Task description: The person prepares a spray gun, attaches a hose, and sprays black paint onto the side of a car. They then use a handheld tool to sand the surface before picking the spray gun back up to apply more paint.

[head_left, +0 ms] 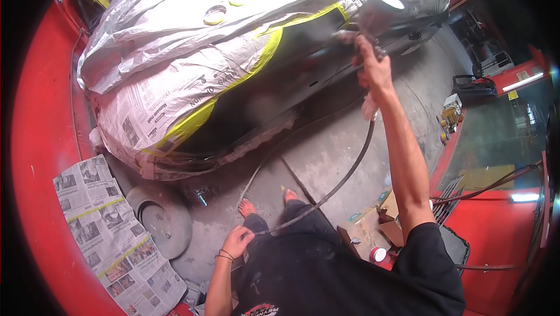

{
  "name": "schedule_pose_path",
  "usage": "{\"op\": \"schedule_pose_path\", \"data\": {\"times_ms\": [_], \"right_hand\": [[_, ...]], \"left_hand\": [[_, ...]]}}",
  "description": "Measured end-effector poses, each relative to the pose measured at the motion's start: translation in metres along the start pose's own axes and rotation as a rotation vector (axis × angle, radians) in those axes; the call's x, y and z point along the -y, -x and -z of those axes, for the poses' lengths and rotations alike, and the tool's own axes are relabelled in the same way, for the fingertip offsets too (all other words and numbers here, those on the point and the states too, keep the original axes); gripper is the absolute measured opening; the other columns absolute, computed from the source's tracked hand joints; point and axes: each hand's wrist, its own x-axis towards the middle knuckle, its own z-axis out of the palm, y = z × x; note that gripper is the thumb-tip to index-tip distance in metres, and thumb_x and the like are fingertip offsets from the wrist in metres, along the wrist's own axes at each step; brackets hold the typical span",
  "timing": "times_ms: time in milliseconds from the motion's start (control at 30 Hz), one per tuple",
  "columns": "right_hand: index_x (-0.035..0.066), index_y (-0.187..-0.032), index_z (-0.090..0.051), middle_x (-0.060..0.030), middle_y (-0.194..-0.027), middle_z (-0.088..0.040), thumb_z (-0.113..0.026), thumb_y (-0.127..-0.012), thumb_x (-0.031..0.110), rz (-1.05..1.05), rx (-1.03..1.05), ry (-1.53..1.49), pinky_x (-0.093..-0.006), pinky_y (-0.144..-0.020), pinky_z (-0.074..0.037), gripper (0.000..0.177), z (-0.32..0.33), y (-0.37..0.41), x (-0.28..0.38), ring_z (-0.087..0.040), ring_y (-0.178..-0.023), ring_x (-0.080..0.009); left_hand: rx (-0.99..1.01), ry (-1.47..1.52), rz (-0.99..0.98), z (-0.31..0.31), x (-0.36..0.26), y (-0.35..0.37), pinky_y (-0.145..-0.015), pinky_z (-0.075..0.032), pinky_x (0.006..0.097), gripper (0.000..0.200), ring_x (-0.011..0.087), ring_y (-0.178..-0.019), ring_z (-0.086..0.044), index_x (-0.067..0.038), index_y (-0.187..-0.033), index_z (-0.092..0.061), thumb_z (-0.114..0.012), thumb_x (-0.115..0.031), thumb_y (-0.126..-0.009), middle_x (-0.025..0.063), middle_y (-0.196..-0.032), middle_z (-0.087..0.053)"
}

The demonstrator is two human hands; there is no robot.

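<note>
My right hand [373, 66] is raised at the car's side, its fingers wrapped round the handle of a spray gun [379, 21] with a pale-topped cup. From the gun's base an air hose [363, 155] curves down to my left hand [238, 241], which grips it by my thigh. Beyond the gun is the dark body panel [291, 62] of a car. Newspaper [157, 103] and yellow masking tape [195, 122] border this panel, and a silvery plastic sheet [134, 48] covers the upper car. Two rolls of tape [214, 15] rest on the sheet.
Newspaper sheets [111, 228] lean at the lower left beside a round grey wheel-like object [158, 221]. Cardboard boxes [364, 231] and a white-lidded container [378, 254] stand at my right. Small cans [449, 119] line the floor's right edge. A second thin hose [259, 167] crosses the floor near my feet.
</note>
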Motion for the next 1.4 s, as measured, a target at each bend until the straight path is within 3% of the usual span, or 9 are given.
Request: {"op": "schedule_pose_path", "data": {"times_ms": [200, 333, 500, 567, 767, 1100, 1133, 1233, 1400], "right_hand": [[0.015, -0.126, -0.074, -0.0031, -0.082, -0.068, -0.059, -0.109, 0.057, -0.059, 0.395, -0.082, -0.0241, -0.041, -0.027, 0.048, 0.024, 0.015, -0.031, -0.041, -0.045, -0.0046], [0.012, -0.099, -0.072, -0.0018, -0.076, -0.066, -0.072, -0.100, 0.059, 0.061, 0.120, -0.067, -0.0250, -0.041, -0.027, 0.047, 0.048, -0.038, -0.056, -0.042, -0.045, -0.0060], [0.020, -0.125, -0.082, 0.0016, -0.076, -0.065, -0.071, -0.100, 0.061, 0.292, -0.369, 0.099, -0.0279, -0.046, -0.039, 0.049, 0.081, -0.098, -0.108, -0.050, -0.053, -0.0065], [0.024, -0.122, -0.082, 0.0009, -0.081, -0.065, -0.070, -0.102, 0.058, 0.233, -0.349, 0.050, -0.0266, -0.042, -0.034, 0.042, 0.084, -0.078, -0.107, -0.044, -0.049, -0.0060], [0.023, -0.129, -0.075, 0.0008, -0.090, -0.066, -0.069, -0.103, 0.056, 0.334, -0.139, -0.076, -0.0235, -0.043, -0.028, 0.043, 0.055, -0.021, -0.140, -0.036, -0.050, -0.0037], [0.019, -0.121, -0.063, -0.0065, -0.102, -0.069, -0.072, -0.098, 0.062, 0.481, 0.383, -0.381, -0.0202, -0.045, -0.028, 0.049, -0.036, 0.075, -0.230, -0.034, -0.052, -0.0015], [0.017, -0.133, -0.063, -0.0040, -0.090, -0.068, -0.059, -0.103, 0.071, 0.417, 0.433, -0.335, -0.0239, -0.045, -0.038, 0.061, -0.034, 0.082, -0.227, -0.041, -0.048, -0.0055], [0.023, -0.134, -0.066, -0.0029, -0.096, -0.066, -0.069, -0.100, 0.059, 0.543, 0.311, -0.210, -0.0224, -0.046, -0.029, 0.049, -0.023, 0.064, -0.235, -0.034, -0.055, -0.0033], [0.025, -0.131, -0.071, 0.0007, -0.087, -0.061, -0.067, -0.101, 0.061, 0.605, -0.182, -0.172, -0.0251, -0.044, -0.032, 0.047, 0.021, -0.025, -0.237, -0.038, -0.053, -0.0060]], "left_hand": [[-0.183, 0.017, 0.031, -0.029, -0.008, 0.009, -0.078, -0.055, 0.0386, 0.023, 0.0314, -0.084, -0.072, -0.001, -0.095, -0.076, -0.080, -0.024, -0.095, 0.0146, -0.091, -0.072], [-0.256, -0.063, -0.027, -0.075, -0.031, -0.030, -0.074, -0.055, 0.0435, 0.026, 0.0354, -0.082, -0.073, -0.005, -0.091, -0.076, -0.081, -0.030, -0.093, 0.0148, -0.086, -0.075], [-0.332, -0.225, -0.068, -0.110, 0.006, -0.134, -0.071, -0.052, 0.0480, 0.029, 0.0401, -0.080, -0.070, -0.008, -0.091, -0.076, -0.077, -0.037, -0.097, 0.0164, -0.082, -0.072], [-0.318, -0.212, -0.076, -0.113, 0.013, -0.170, -0.071, -0.053, 0.0470, 0.029, 0.0383, -0.081, -0.071, -0.010, -0.094, -0.078, -0.074, -0.039, -0.099, 0.0156, -0.082, -0.072], [-0.248, -0.320, -0.251, -0.130, 0.105, -0.277, -0.076, -0.058, 0.0445, 0.035, 0.0345, -0.084, -0.075, -0.014, -0.101, -0.080, -0.072, -0.048, -0.100, 0.0126, -0.085, -0.076], [0.055, -0.439, -0.159, -0.154, 0.231, -0.348, -0.080, -0.056, 0.0493, 0.047, 0.0381, -0.087, -0.074, -0.009, -0.099, -0.074, -0.065, -0.055, -0.103, 0.0176, -0.088, -0.075], [0.080, -0.513, -0.168, -0.161, 0.233, -0.347, -0.081, -0.055, 0.0502, 0.048, 0.0403, -0.089, -0.073, -0.009, -0.100, -0.073, -0.063, -0.056, -0.103, 0.0184, -0.088, -0.074], [0.098, -0.551, -0.235, -0.180, 0.217, -0.322, -0.082, -0.054, 0.0518, 0.051, 0.0442, -0.090, -0.071, -0.008, -0.100, -0.069, -0.060, -0.058, -0.105, 0.0199, -0.087, -0.072], [0.100, -0.520, -0.286, -0.190, 0.193, -0.286, -0.080, -0.054, 0.0532, 0.052, 0.0452, -0.088, -0.070, -0.009, -0.098, -0.068, -0.055, -0.059, -0.107, 0.0213, -0.086, -0.071]]}}
